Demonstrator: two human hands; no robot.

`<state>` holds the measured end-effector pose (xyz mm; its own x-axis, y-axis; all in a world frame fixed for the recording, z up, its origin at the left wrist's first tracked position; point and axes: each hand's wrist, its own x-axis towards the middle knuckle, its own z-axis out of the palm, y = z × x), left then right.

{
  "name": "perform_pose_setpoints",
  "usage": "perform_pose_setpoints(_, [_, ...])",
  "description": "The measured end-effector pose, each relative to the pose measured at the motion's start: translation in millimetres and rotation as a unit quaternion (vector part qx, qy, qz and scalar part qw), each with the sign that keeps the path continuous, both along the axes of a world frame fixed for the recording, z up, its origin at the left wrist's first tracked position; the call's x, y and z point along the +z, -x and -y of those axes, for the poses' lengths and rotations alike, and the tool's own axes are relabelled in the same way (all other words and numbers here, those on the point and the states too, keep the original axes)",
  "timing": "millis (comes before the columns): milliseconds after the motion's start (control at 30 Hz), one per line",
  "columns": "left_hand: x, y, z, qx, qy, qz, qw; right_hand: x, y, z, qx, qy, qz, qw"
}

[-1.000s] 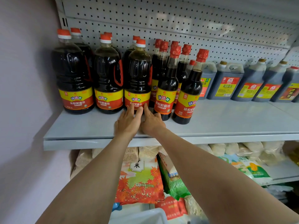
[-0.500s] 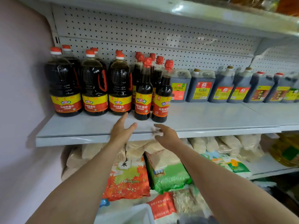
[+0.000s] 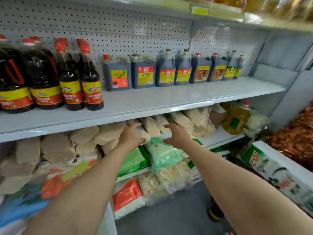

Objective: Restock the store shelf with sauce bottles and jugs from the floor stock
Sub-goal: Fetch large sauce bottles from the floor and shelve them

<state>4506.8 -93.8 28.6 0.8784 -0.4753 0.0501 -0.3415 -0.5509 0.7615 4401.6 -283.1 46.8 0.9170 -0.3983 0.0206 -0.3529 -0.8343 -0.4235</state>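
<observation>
Both empty, fingers spread: left hand (image 3: 131,139) and right hand (image 3: 177,136) at frame centre below the shelf (image 3: 152,106); sauce bottles (image 3: 92,82) upper left, jugs (image 3: 144,73) behind; probably reaching for floor stock.

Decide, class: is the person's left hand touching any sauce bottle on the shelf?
Apart. The head view shows the left hand open below the shelf edge, in front of bagged goods, well clear of the nearest sauce bottle.
</observation>
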Motion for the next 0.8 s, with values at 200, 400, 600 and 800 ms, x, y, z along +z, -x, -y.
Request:
perform_pose_setpoints(200, [-32.8, 66.1, 107.0, -0.058, -0.051, -0.018, 0.997, -26.6, 88.2, 91.3, -0.046, 0.006, -0.034, 0.998])
perform_pose_setpoints(400, [-68.2, 120.2, 198.6, -0.13, -0.11, -0.015, 0.985, -59.8, 159.2, 168.8, -0.076, -0.029, -0.074, 0.994])
perform_pose_setpoints(600, [-88.6, 144.1, 276.3, -0.199, -0.148, -0.037, 0.968, -92.2, 202.6, 234.8, -0.128, -0.077, -0.091, 0.985])
perform_pose_setpoints(800, [-129.0, 136.6, 371.6, -0.27, -0.177, -0.055, 0.945, -132.9, 211.3, 306.1, -0.203, -0.108, -0.107, 0.967])
